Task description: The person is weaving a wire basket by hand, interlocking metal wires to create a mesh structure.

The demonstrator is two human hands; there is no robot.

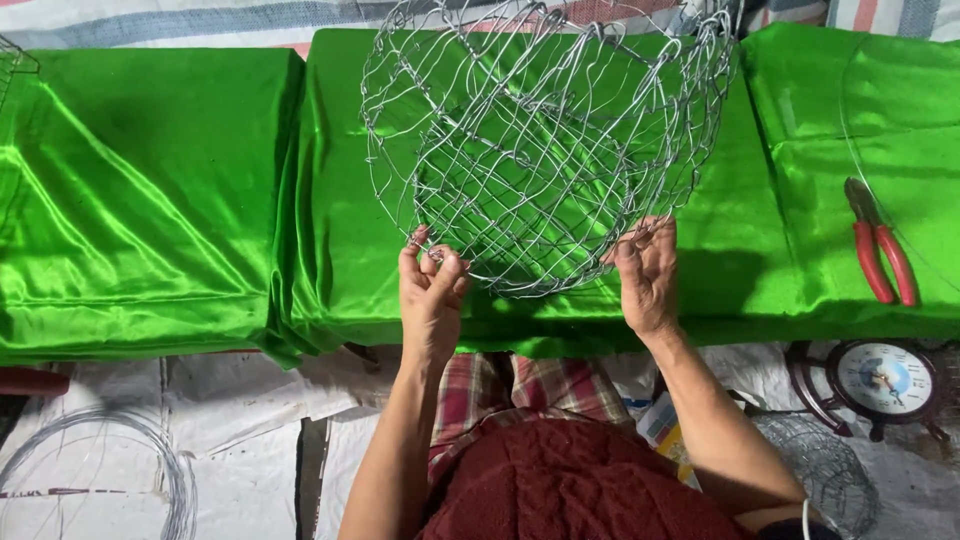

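Maroon knit sweater (570,485) nearest | my left hand (432,290) pinches wire basket (545,140) rim, right hand (648,275) grips opposite rim | basket raised over green cloth (150,200) | reads light, springy; hold rim wire

Bright, even light from above. Strong sheen and white glare streaks on green satin cloth (150,200), left of the left hand (432,295). Soft shadow beneath the wire basket (545,140) above both hands. Focus sharp throughout; floor below the hands dimmer.
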